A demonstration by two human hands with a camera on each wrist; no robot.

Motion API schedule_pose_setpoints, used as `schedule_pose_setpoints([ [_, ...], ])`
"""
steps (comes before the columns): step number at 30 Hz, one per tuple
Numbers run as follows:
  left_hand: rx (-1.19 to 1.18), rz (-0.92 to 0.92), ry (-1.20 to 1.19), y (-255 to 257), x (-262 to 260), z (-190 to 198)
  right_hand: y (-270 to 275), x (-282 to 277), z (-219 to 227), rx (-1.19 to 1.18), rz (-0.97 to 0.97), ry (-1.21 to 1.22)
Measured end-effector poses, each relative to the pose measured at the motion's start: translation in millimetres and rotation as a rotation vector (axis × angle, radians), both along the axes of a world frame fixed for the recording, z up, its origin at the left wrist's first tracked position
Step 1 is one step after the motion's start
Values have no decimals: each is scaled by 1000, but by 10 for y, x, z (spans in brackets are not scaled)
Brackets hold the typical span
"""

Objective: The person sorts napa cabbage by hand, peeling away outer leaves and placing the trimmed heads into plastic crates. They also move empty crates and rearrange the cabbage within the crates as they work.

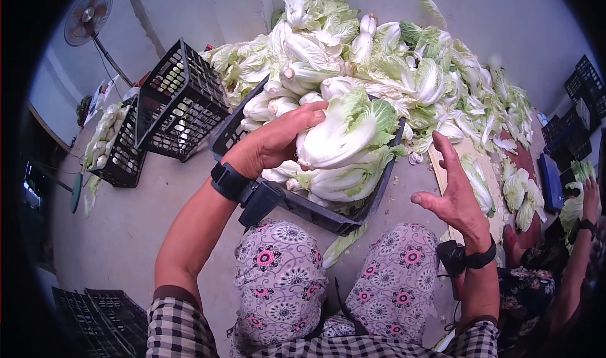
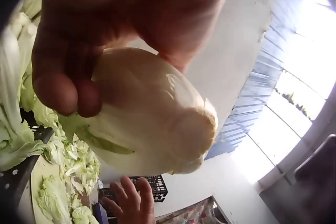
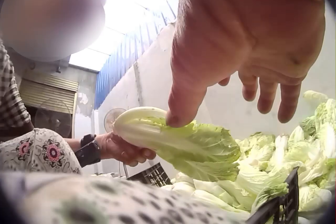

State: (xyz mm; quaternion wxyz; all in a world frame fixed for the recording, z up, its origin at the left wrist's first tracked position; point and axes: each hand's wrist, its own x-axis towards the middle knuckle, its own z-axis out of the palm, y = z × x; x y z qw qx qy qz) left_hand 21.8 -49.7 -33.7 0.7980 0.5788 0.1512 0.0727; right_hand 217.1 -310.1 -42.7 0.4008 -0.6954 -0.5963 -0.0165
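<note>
My left hand grips a napa cabbage above a black crate full of cabbages. The left wrist view shows the fingers curled over the cabbage, its cut base facing the camera. To the right, my right hand is held up, holding nothing, with thumb and fingers spread. In the right wrist view that hand hangs in front of the cabbage, whose white base is at my left hand; whether the right thumb touches the cabbage I cannot tell.
Behind the crate lies a big heap of cabbages and loose leaves. Black crates and a fan stand at the left. A wooden board with a cabbage lies at the right, near another person's arm.
</note>
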Motion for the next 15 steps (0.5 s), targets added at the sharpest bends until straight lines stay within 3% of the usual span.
schedule_pose_setpoints([
  [4,42,-142,-100,-403,-43,361,247,-352,303,196,43,-292],
  [6,161,-136,-160,-659,-87,392,355,-403,262,276,120,-249],
  [8,161,-319,-114,-630,-252,584,270,-521,354,236,97,135],
  [9,351,-197,-13,-683,-299,622,249,-552,355,240,107,327],
  [10,512,-159,-63,-680,-363,720,236,-589,371,245,116,518],
  [12,828,4,-71,-756,-385,699,175,-638,442,237,119,587],
  [15,1001,2,-110,-780,-411,629,144,-732,399,206,169,705],
])
